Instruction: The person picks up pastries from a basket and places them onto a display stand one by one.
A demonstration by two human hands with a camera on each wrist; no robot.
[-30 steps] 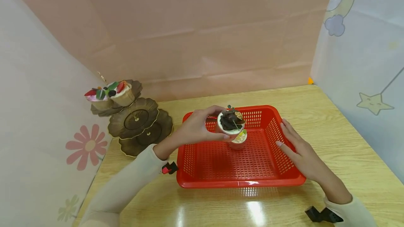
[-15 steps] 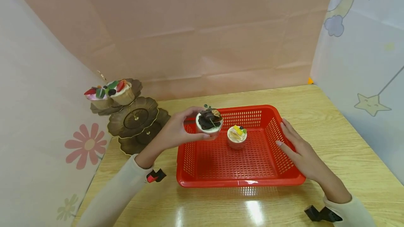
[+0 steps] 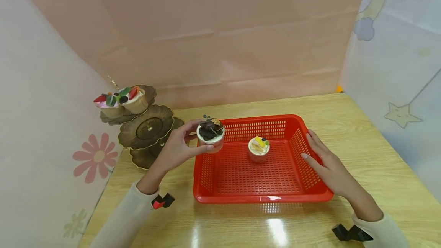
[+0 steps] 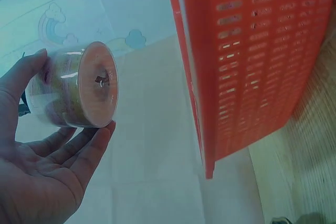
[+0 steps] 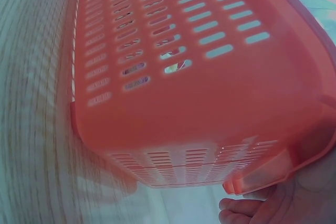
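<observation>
My left hand [image 3: 175,146] holds a dessert cup [image 3: 211,137] between thumb and fingers, above the left rim of a red plastic basket [image 3: 262,199]. White cream and a dark chocolate topping crown this cup; in the left wrist view, its clear side and round pinkish base [image 4: 97,85] show. A second dessert cup [image 3: 258,150], topped with cream and yellow fruit, stands inside the basket. At the basket's right side, my right hand [image 3: 329,167] rests along the rim with fingers fairly straight and thumb over the inner wall. Its fingers [image 5: 236,211] appear beside the rim in the right wrist view.
A dark bronze tiered stand [image 3: 146,129] with petal-shaped plates stands left of the basket. Its top plate carries a pink cupcake [image 3: 108,104] and a berry-topped cupcake [image 3: 133,100]. Light wooden table [image 3: 365,137]; cloth backdrops rise at the back and both sides.
My left hand has carried the chocolate-topped dessert cup leftward, from over the basket's middle to its left rim, uncovering the yellow-fruit cup. My right hand has stayed put on the basket.
</observation>
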